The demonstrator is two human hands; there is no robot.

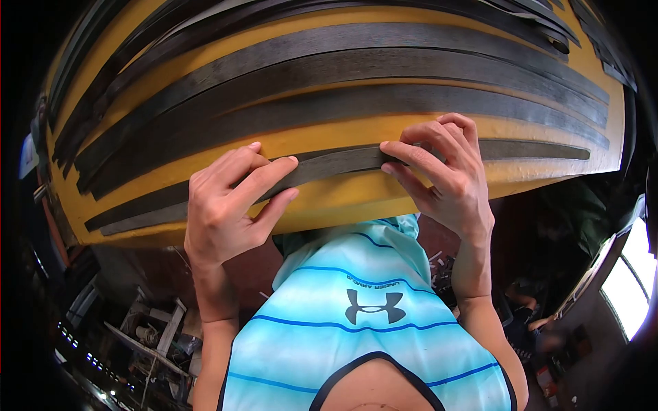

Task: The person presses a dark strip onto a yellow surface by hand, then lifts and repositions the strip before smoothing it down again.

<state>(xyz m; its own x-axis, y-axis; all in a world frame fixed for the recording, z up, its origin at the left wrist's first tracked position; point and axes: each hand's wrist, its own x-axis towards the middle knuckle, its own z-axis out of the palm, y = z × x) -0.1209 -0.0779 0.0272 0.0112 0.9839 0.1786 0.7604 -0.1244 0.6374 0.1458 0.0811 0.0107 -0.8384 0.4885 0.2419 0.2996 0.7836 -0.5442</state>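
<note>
A long dark strip with a fine grain, like leather or rubber, lies along the near edge of the yellow tabletop. It overlaps another dark strip beneath or just behind it. My left hand holds the strip left of its middle, forefinger on the far edge and thumb by the near edge. Further right, my right hand pinches the same strip between thumb and forefinger, its other fingers curled. The stretch between both hands shows bare, while parts under the fingers are hidden.
Several wider dark strips lie in curved-looking rows across the tabletop beyond my hands. More strips are heaped at the far side. Below left stands a wooden frame with clutter. Another person's arm shows at lower right, near a bright window.
</note>
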